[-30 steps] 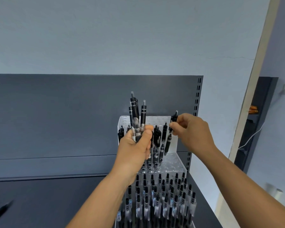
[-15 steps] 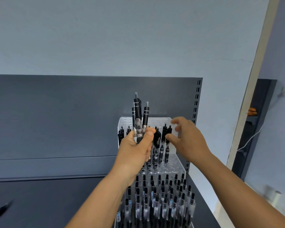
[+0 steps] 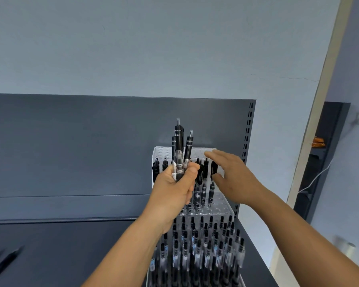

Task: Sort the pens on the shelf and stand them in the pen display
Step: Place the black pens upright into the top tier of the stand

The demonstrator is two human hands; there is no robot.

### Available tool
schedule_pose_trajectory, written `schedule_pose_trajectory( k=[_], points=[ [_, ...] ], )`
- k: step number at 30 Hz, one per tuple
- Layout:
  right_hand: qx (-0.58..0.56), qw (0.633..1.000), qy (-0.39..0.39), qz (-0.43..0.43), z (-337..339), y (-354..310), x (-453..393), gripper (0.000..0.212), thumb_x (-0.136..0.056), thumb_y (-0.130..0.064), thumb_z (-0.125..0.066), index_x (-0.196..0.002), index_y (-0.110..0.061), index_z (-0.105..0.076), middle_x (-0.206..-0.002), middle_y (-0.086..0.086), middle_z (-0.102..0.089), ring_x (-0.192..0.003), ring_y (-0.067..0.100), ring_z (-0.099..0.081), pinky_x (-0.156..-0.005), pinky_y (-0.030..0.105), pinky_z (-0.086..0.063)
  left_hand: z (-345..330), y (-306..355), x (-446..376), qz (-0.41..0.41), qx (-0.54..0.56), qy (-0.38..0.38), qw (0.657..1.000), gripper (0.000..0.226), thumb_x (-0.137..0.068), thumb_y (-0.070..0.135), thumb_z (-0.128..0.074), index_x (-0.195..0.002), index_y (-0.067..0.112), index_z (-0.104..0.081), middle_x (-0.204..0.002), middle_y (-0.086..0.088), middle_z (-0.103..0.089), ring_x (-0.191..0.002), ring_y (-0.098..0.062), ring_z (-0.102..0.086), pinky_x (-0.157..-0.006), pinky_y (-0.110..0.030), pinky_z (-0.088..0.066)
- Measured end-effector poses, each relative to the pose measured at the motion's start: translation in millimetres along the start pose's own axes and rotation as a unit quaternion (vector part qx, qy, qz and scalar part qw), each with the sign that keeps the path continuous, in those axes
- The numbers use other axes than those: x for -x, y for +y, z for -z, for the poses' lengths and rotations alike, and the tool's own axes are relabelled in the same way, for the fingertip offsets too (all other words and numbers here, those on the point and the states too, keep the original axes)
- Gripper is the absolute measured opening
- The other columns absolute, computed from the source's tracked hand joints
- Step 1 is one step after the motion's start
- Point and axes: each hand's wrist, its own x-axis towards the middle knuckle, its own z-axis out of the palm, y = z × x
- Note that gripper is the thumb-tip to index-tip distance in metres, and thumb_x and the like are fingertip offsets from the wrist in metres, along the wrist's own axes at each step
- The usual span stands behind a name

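A clear stepped pen display [image 3: 220,206] stands on the dark shelf [image 3: 50,255] at the right. Its lower tiers hold several black-capped pens [image 3: 205,245], and a few black pens [image 3: 204,172] stand in the upper tier. My left hand [image 3: 174,189] grips a bundle of black pens [image 3: 180,150] upright in front of the display. My right hand [image 3: 234,177] hovers just right of the upper-tier pens, fingers spread and holding nothing.
Two loose black pens [image 3: 2,264] lie blurred on the shelf at the far left. A slotted shelf upright [image 3: 248,137] and the dark back panel [image 3: 71,146] rise behind the display. A doorway frame [image 3: 317,112] stands to the right.
My right hand held a black pen above the upper tier, set it into the display and let go; it now hovers with open fingers. The left hand's bundle stayed put.
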Motion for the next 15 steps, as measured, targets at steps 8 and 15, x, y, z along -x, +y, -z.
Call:
schedule_pose_trajectory(
  k=[8, 15],
  points=[
    [0.014, 0.999, -0.036, -0.006, 7, 2, 7, 0.083, -0.094, -0.014, -0.047, -0.150, -0.031, 0.012, -0.160, -0.003, -0.008, -0.148, 0.016, 0.002, -0.118, 0.043, -0.017, -6, 1, 4, 0.006, 0.007, -0.010, 1.000, 0.015, -0.091, 0.027, -0.058, -0.101, 0.016, -0.064, -0.056, 0.006, -0.045, -0.045, -0.005, -0.036, -0.051, -0.021, -0.036],
    [0.062, 0.998, -0.031, -0.011, 1, 6, 12, 0.080, -0.093, -0.009, -0.041, -0.149, -0.034, 0.010, -0.159, -0.008, 0.008, -0.147, 0.014, 0.008, -0.120, 0.040, -0.011, -6, 1, 6, 0.007, 0.007, -0.011, 1.000, 0.018, -0.091, 0.028, -0.058, -0.101, 0.014, -0.063, -0.055, 0.006, -0.045, -0.044, -0.007, -0.035, -0.049, -0.022, -0.036]
  ],
)
